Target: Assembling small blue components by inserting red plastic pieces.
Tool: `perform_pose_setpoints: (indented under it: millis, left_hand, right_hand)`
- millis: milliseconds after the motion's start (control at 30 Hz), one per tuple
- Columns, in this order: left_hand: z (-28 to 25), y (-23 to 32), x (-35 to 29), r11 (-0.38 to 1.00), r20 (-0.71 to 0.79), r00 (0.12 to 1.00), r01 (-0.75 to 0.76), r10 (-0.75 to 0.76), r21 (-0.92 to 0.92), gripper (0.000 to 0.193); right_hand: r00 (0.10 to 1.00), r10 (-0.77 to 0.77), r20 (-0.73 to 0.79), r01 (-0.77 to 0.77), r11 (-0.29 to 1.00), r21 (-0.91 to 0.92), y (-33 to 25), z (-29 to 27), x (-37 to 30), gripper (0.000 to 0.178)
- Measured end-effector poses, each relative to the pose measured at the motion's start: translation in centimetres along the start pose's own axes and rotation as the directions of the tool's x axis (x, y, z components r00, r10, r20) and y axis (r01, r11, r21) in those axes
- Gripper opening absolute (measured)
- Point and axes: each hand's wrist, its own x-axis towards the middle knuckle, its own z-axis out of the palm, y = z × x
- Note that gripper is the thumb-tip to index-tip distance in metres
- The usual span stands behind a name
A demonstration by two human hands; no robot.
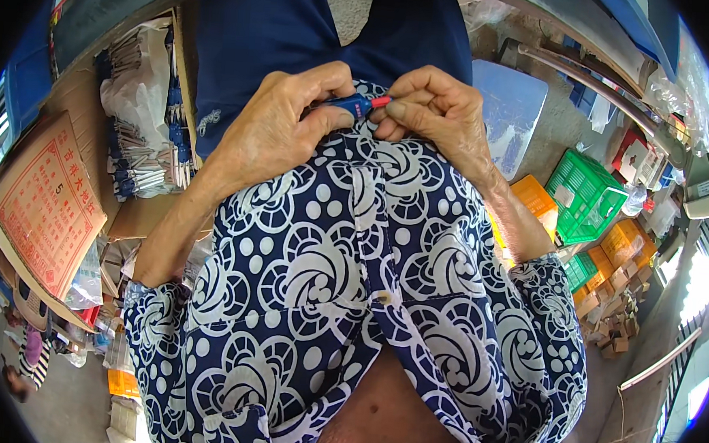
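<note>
Above my lap, my left hand [283,124] is closed around a small dark blue handle-like piece [351,105], gripping it between thumb and fingers. A narrow red end [380,102] sticks out of it toward the right. My right hand [441,111] has its thumb and fingers pinched at the tip of that red end. The rest of the piece is hidden inside my left hand, so its exact kind cannot be made out.
To the left, an open cardboard box [177,89] holds many thin rods with dark blue ends [136,147] and clear plastic. A printed carton flap [47,207] leans nearby. On the right stand a blue stool [507,109], a green crate [583,195], orange bins [534,202] and small cardboard boxes [618,323].
</note>
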Motion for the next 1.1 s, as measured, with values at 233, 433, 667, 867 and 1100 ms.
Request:
perform_pose_setpoints:
  millis: [233, 433, 667, 867, 1100]
  left_hand:
    - [0.1, 0.4, 0.0, 0.998, 0.027, 1.000, -0.013, 0.012, 0.056, 0.011]
    - [0.3, 0.2, 0.0, 0.997, 0.040, 0.998, -0.049, 0.046, 0.064, 0.011]
    - [0.6, 0.4, 0.0, 0.996, 0.037, 0.999, -0.030, 0.027, 0.080, 0.011]
    - [0.6, 0.1, 0.1, 0.997, 0.010, 0.999, -0.046, 0.046, 0.058, 0.010]
    - [-0.8, 1.0, 0.6, 0.973, 0.037, 0.995, 0.094, -0.088, -0.210, 0.006]
  right_hand:
    - [0.999, 0.014, -0.036, -0.011, 0.996, 0.084, 0.4, 0.2, 0.0, 0.008]
    - [0.999, 0.034, 0.001, -0.034, 0.997, 0.066, 0.4, 0.2, -0.1, 0.008]
    - [0.999, 0.044, 0.017, -0.045, 0.997, 0.063, 0.6, 0.1, 0.0, 0.008]
    - [0.999, 0.032, 0.021, -0.032, 0.999, 0.026, 0.4, 0.4, -0.1, 0.009]
    - [0.999, 0.032, 0.037, -0.036, 0.991, 0.129, -0.3, 0.3, 0.3, 0.022]
